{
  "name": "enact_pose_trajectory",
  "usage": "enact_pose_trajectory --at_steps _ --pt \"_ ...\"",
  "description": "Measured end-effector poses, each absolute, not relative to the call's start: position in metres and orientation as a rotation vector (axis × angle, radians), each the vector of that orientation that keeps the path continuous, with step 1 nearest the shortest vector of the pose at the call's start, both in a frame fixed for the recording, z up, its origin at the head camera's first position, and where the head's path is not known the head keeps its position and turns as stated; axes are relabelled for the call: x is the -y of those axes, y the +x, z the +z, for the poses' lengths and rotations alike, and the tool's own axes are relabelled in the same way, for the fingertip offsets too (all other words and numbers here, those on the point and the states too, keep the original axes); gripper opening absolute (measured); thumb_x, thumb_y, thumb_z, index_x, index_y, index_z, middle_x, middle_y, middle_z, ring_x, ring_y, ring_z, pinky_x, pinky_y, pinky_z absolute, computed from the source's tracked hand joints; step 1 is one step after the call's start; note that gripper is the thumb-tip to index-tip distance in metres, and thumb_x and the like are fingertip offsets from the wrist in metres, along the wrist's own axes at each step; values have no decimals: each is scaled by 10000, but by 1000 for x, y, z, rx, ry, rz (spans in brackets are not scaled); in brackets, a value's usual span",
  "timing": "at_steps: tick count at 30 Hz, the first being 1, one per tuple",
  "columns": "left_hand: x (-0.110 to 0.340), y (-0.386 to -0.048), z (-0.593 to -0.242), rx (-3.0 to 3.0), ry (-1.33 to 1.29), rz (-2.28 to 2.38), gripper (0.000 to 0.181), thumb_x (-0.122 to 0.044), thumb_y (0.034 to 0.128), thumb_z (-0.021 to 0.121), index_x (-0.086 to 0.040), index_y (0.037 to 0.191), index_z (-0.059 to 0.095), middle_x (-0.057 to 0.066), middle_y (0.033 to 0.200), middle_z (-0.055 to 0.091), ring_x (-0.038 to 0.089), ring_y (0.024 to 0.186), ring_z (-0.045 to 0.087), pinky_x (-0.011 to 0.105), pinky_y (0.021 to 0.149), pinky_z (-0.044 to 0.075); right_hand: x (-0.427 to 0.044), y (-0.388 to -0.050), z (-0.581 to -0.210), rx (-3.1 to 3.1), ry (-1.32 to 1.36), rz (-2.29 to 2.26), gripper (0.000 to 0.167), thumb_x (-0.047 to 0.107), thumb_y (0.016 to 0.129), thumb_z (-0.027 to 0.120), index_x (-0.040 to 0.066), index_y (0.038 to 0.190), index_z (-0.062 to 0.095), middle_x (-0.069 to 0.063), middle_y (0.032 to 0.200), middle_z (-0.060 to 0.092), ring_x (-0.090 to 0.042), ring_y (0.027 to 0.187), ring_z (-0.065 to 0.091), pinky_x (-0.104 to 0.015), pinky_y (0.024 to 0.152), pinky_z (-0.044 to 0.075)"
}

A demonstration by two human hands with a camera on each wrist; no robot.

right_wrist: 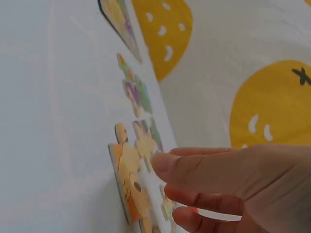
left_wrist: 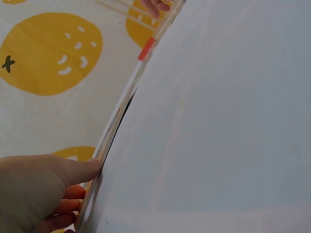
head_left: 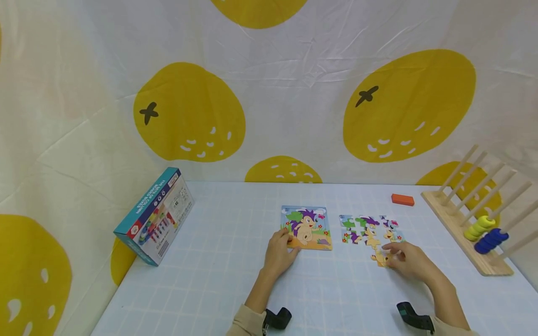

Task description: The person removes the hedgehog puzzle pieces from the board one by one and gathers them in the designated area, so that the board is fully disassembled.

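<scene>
My left hand [head_left: 279,254] grips the lower left corner of a square puzzle board [head_left: 308,228] with a purple-haired hedgehog picture. In the left wrist view the board [left_wrist: 109,136] shows edge-on, with a dark gap under it. To the right lie loose jigsaw pieces [head_left: 371,237], partly joined into a similar picture. Over their lower right side is my right hand [head_left: 407,262], thumb and fingers loosely bent. An orange jigsaw piece [right_wrist: 129,179] lies by the thumb in the right wrist view; nothing shows between the fingertips. The hand hides some pieces.
An orange-red block [head_left: 402,199] lies behind the pieces. At the right stands a wooden peg rack [head_left: 462,228] with yellow beads [head_left: 479,227] and blue beads [head_left: 491,241]. A toy box [head_left: 155,217] leans at the left edge. A fruit-print curtain [head_left: 294,107] hangs behind the table.
</scene>
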State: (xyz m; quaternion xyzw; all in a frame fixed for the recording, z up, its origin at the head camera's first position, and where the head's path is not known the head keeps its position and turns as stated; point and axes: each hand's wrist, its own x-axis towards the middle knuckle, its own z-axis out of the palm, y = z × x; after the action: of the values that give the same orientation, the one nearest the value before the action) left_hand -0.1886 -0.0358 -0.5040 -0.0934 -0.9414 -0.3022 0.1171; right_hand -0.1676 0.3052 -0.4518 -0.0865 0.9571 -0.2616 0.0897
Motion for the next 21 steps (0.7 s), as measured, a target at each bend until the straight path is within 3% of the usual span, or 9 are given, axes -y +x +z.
enact_pose_trajectory --at_steps 5,9,15,21 --pt "38 -187 -503 2799 -277 -860 371 -271 806 736 -7 1064 700 150 1303 520 291 1231 444 422 1042 376 -279 -176 -448 -2893 -350 -951 365 137 847 680 -25 1167 606 -90 920 615 -179 774 494 -213 556 444" --pt "43 -185 -500 2857 -274 -852 393 -301 823 710 -45 1120 690 177 1332 474 313 1258 385 445 1063 338 -250 -189 -452 -2903 -477 -1096 360 140 841 700 -33 1147 620 -48 862 615 -148 744 500 -206 553 432" --pt "53 -187 -497 2842 -288 -878 374 -257 817 724 -58 1131 686 148 1264 535 308 1188 470 454 999 402 -208 -213 -460 -2881 -641 -1238 341 81 841 685 -47 1150 612 -75 882 634 -128 752 535 -221 620 462" --pt "61 -194 -501 2802 -314 -888 448 -246 792 754 21 1138 656 121 1182 595 276 1109 536 444 964 429 -166 -229 -473 -2843 -770 -1330 414 64 822 701 -82 1189 577 -190 985 629 -250 817 592 -336 678 521"
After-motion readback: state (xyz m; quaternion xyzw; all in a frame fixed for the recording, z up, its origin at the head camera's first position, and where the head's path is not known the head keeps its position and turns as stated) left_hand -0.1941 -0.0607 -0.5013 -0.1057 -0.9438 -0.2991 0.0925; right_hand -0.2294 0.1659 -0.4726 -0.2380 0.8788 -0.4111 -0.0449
